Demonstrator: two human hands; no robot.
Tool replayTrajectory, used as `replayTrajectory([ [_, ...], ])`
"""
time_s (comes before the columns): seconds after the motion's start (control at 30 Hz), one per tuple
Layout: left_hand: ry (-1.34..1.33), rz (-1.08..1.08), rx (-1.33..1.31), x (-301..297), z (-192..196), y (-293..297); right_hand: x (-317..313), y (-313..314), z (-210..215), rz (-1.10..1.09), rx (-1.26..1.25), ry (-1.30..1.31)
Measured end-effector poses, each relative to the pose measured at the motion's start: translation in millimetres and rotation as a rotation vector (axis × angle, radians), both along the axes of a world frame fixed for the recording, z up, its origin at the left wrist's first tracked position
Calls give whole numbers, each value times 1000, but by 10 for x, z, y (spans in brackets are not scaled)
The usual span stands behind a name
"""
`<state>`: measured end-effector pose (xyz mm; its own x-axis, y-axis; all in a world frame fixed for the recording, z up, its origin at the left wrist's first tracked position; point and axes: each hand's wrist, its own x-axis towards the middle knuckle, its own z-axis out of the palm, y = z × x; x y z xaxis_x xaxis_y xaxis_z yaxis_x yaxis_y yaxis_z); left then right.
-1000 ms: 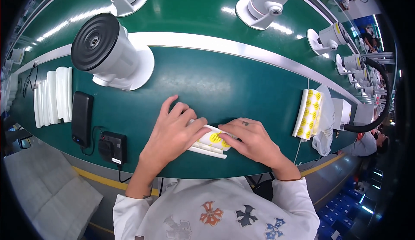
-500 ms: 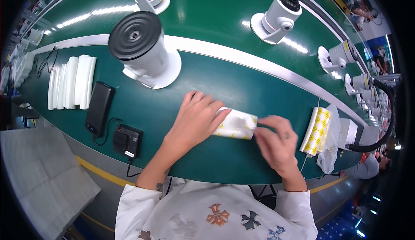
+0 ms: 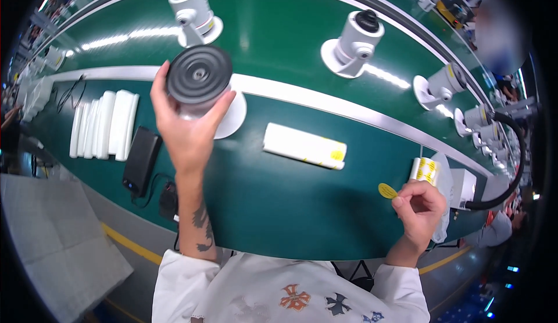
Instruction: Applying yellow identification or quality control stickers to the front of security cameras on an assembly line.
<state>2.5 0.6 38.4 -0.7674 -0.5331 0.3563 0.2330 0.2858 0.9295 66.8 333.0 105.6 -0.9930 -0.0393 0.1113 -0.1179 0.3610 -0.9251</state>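
Both hands have left the white packet [image 3: 304, 145], now lying mid-frame on the green counter [image 3: 279, 201]. The left hand [image 3: 186, 131] clamps the white camera [image 3: 200, 87] upper left; the right hand [image 3: 421, 206] pinches a yellow sticker [image 3: 387, 191] lower right.

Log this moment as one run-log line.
left hand: grips white dome camera with black ribbed end | right hand: pinches round yellow sticker | flat white packet: lying on green bench
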Motion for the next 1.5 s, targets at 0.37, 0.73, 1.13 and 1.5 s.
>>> replayTrajectory([
  [0.37, -41, -652, -55, 532, 67, 466, -401, -378, 470, 403, -2, -223],
  [0.73, 22, -833, -28, 708, 45, 831, -621, -494, 497, 634, -29, -717],
  [1.13, 257, -735, -16, 768, -191, 1102, -529, -419, 403, 546, 273, -476],
  [1.5, 273, -697, -89, 793, -181, 1277, -455, -221, 344, 517, 238, -381],
])
